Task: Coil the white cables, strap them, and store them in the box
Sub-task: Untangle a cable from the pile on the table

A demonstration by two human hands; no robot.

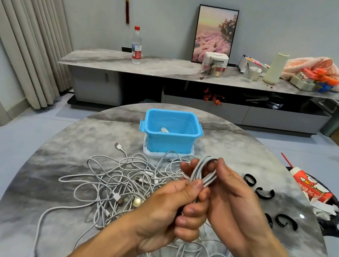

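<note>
White loose cables [125, 179]: a tangled heap on the marble-patterned tabletop [51, 165], left of and below the fingers; more loops run under the forearms toward the near edge, where they are cut off by the frame. Several plugs show in the heap; how many cables there are cannot be counted.
Left hand [164, 214]: fingers [192, 209] curled round the lower part of a coiled cable [204, 174], thumb pressed on its front.
Right hand [232, 202]: fingers wrapped round the coil from the right, thumb tip at its top loop; the fingertips are hidden behind the coil and the left hand.
Coil: several white strands bunched into a narrow upright loop held between both hands above the tabletop; its lower end is hidden inside the left fist, and whether a strap is on it cannot be told.
Black straps [264, 193]: curled pieces lying on the tabletop right of the fingers, apart from one another; one is partly hidden by the right wrist.
Blue box [169, 141]: open, beyond the fingers, standing on a pale tray-like lid; a bit of white cable [165, 130] shows inside, the rest hidden by the front wall.
Red-and-white packet [310, 186]: far right, at the tabletop edge, on something dark that is hard to make out.
</note>
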